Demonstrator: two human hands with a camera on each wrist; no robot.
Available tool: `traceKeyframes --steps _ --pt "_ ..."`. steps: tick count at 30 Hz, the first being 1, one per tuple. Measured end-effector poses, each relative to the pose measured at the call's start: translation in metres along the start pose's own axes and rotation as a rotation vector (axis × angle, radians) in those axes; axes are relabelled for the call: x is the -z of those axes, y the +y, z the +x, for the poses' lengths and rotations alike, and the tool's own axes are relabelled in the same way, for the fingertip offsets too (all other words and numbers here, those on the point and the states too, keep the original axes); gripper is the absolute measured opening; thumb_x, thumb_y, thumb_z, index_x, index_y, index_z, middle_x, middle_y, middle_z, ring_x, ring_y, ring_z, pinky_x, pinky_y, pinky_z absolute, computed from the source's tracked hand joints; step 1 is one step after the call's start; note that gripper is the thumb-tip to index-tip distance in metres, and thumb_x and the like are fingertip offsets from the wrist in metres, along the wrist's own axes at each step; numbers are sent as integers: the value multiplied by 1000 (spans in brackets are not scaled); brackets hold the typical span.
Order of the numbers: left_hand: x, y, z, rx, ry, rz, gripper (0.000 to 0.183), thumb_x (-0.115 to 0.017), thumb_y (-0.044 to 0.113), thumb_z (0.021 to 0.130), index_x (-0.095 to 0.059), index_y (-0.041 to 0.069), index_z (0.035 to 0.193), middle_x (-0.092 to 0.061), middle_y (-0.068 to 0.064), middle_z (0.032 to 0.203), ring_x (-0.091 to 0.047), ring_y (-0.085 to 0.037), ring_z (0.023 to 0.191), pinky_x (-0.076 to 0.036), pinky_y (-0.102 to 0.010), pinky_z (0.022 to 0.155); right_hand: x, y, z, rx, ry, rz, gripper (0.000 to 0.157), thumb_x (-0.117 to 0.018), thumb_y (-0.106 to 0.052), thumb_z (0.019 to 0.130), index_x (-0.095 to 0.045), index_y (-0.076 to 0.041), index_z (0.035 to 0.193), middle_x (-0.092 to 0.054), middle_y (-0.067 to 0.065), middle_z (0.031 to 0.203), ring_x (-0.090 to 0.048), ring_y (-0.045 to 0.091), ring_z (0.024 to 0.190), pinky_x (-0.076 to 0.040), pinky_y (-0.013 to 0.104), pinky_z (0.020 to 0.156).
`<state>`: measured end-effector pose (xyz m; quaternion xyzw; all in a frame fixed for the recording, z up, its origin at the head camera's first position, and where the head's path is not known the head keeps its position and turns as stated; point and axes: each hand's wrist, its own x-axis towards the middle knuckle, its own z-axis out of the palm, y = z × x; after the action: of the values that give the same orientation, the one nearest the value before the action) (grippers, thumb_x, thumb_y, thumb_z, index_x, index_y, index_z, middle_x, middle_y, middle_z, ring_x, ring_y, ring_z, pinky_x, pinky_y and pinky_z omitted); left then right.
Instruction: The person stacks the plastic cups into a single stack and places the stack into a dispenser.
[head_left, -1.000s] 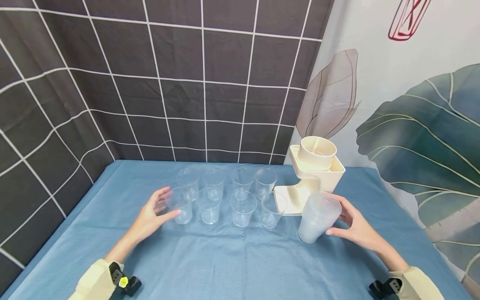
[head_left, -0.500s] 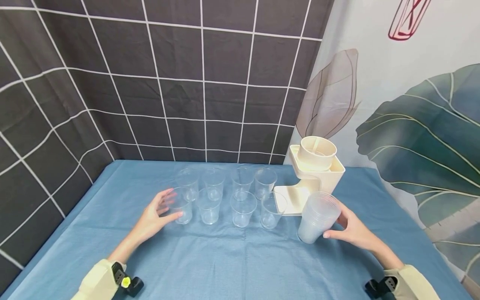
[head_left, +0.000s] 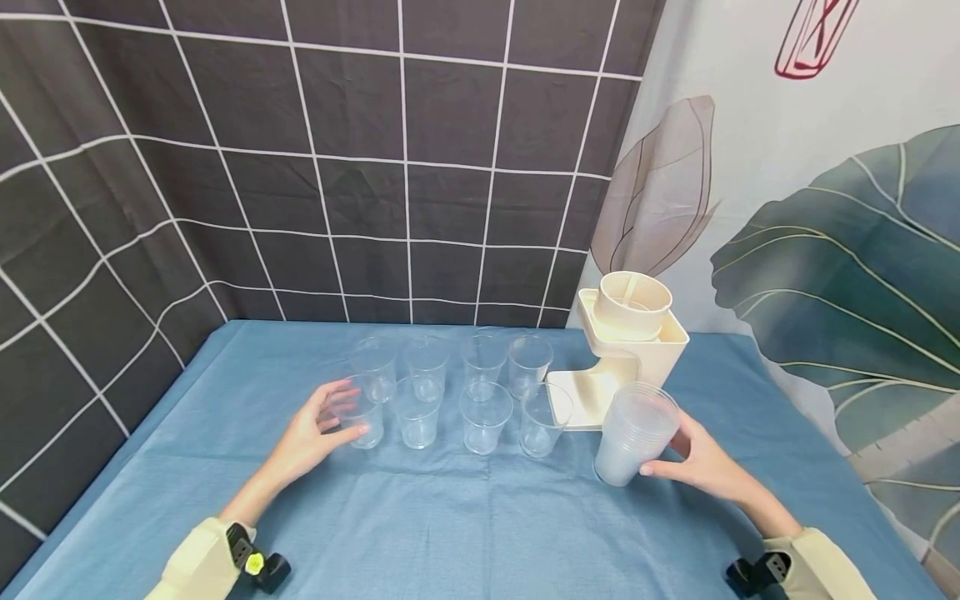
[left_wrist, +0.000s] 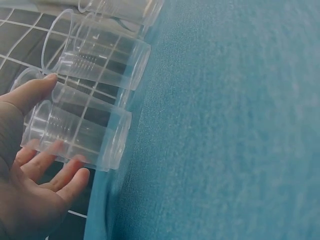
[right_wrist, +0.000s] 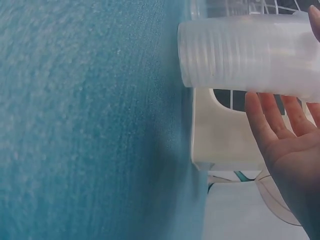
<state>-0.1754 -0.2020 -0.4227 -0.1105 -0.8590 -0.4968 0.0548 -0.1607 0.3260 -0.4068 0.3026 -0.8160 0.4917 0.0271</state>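
Clear plastic cups stand upright in two rows at mid table. Around the front-left cup (head_left: 371, 415) my left hand (head_left: 309, 432) is spread, thumb on the near side and fingers on the far side. In the left wrist view the thumb lies near that cup's (left_wrist: 82, 127) rim, and the fairly straight fingers overlap its other side; firm contact cannot be told. At the right stands a nested stack of clear cups (head_left: 636, 437). My right hand (head_left: 697, 467) is beside it, fingers extended, with fingertips at the edge of the stack (right_wrist: 240, 55) in the right wrist view.
A cream plastic stand (head_left: 652, 354) with a round cup-like top is behind the stack of cups. Blue cloth (head_left: 450, 525) covers the table. A dark grid-patterned curtain (head_left: 360, 200) hangs along the back and left, a leaf-printed one (head_left: 810, 292) at the right.
My left hand has moved slightly right, closer about the front-left cup. The right hand has shifted slightly left toward the stack. The cups have not moved.
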Motion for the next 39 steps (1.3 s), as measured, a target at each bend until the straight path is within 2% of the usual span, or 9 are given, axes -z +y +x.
traceKeyframes --steps 6,21,24,27,30,34,37,39 --pt "0 1 -1 21 6 -27 68 -75 16 83 -37 1 138 -53 -22 137 -55 -39 120 -45 -57 99 -1 0 0 9 8 -5 86 -73 16 69 -31 4 143 -49 -20 130 -52 -6 114 -46 10 91" --pt "2 10 -5 13 28 -25 67 -75 19 84 -39 2 138 -55 -19 136 -58 -36 116 -47 -54 98 -2 -1 0 -17 19 -29 83 -72 14 71 -32 3 142 -49 -21 129 -53 -6 111 -48 13 88" --pt "3 13 -6 7 35 -18 66 -75 19 84 -40 4 137 -57 -17 134 -59 -34 115 -51 -45 96 -2 -1 0 -22 17 -32 82 -72 14 72 -32 3 142 -48 -21 128 -53 -6 110 -48 13 88" --pt "5 16 -6 -9 52 -19 63 -75 17 84 -42 4 136 -58 -17 132 -61 -30 113 -52 -28 92 -2 -1 0 -24 13 -31 82 -72 14 72 -31 3 142 -48 -21 128 -53 -6 111 -48 13 88" --pt "7 18 -5 -26 68 -25 62 -75 17 84 -42 5 135 -59 -17 131 -64 -20 109 -49 -15 87 -1 -2 1 -24 11 -31 82 -72 14 72 -31 3 142 -48 -20 128 -53 -6 110 -49 13 88" --pt "9 23 -4 -37 80 -25 62 -75 18 83 -43 7 135 -60 -14 130 -63 -4 104 -48 -12 85 -1 -3 1 -26 13 -38 83 -72 14 72 -30 2 143 -48 -20 128 -53 -6 110 -49 14 87" --pt "8 28 -4 -37 87 -13 62 -75 20 83 -43 8 136 -60 -13 130 -63 -3 104 -48 -12 85 -2 -3 1 -31 12 -41 83 -71 13 73 -30 1 143 -47 -20 128 -52 -6 110 -49 14 87" --pt "7 32 -5 -38 91 -2 62 -75 20 84 -43 8 136 -60 -14 130 -64 -8 105 -49 -13 86 -2 -3 1 -35 11 -43 83 -71 13 73 -29 1 144 -47 -21 128 -52 -6 111 -49 14 87"
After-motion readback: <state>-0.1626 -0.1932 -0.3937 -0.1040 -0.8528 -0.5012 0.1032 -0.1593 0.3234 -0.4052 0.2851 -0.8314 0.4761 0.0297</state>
